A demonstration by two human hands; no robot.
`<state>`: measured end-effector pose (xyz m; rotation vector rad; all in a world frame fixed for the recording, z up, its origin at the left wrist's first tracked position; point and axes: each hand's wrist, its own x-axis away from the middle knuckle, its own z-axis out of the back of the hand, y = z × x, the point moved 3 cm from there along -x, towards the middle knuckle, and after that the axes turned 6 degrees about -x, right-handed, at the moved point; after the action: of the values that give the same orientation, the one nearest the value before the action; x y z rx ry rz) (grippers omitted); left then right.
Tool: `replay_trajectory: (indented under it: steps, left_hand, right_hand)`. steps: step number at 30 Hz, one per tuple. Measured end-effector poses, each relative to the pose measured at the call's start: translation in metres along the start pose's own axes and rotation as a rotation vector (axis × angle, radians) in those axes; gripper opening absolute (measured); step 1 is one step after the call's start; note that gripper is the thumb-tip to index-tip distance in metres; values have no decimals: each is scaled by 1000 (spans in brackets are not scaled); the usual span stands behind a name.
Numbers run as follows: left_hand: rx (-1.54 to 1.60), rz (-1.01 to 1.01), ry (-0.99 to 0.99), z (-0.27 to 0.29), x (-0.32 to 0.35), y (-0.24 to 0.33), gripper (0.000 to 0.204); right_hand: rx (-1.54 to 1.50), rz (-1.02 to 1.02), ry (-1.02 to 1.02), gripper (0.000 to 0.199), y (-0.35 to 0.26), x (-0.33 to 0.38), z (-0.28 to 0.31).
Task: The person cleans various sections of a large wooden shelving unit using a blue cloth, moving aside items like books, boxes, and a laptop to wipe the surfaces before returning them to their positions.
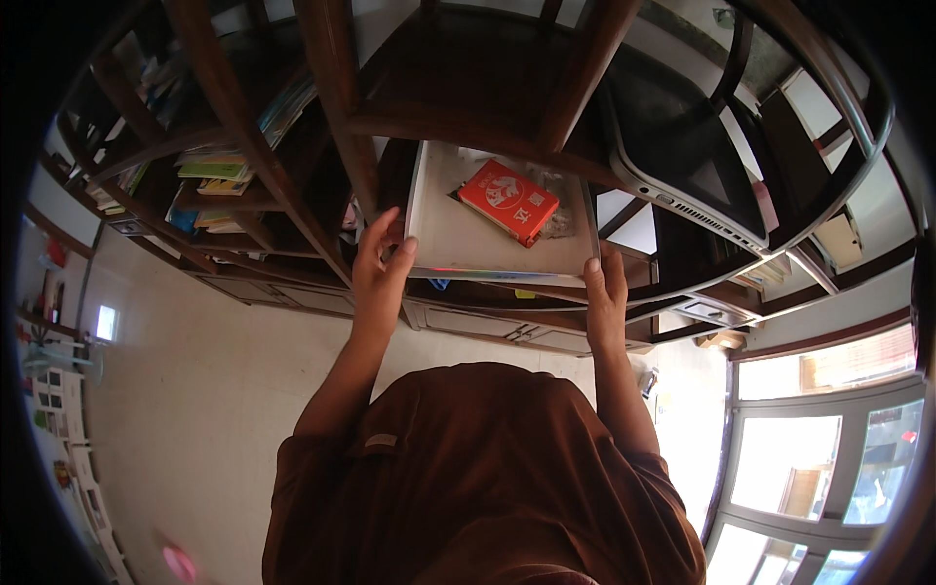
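A shallow white box [439, 244], like a tray or box lid, sits level in front of me, its far part at a dark shelf compartment. My left hand [383, 261] grips its near left corner, thumb along the side and fingers partly hidden. At the near right corner my right hand [605, 292] holds it, thumb on top and fingers at the outer side. Inside lies a red card box [509, 202] with a white emblem, set at a slant. Crumpled clear plastic [558, 222] shows beside and behind the red box.
A dark wooden shelf unit [448, 122] spans the scene ahead. Books and papers [216, 171] fill shelves on the left. A black-screened monitor or all-in-one computer [673, 132] stands on the right. Cabinet doors [468, 323] run below; glass windows [790, 466] are at lower right.
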<state>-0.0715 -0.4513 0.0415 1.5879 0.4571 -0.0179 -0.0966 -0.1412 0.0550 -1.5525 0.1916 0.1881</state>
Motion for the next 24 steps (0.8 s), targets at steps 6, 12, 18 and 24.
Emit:
replay_trajectory:
  steps: [6, 12, 18, 24]
  left_hand:
    - [409, 318, -310, -11, -9, 22, 58]
    - [453, 258, -305, 12, 25, 26, 72]
    - [368, 236, -292, 6, 60, 53, 70]
    - [204, 200, -274, 15, 141, 93, 78]
  right_hand:
    - [20, -363, -34, 75, -21, -1, -4]
    - [-324, -217, -117, 77, 2, 50, 7]
    - [-556, -392, -161, 77, -21, 60, 6]
    - [-494, -323, -304, 89, -37, 115, 30]
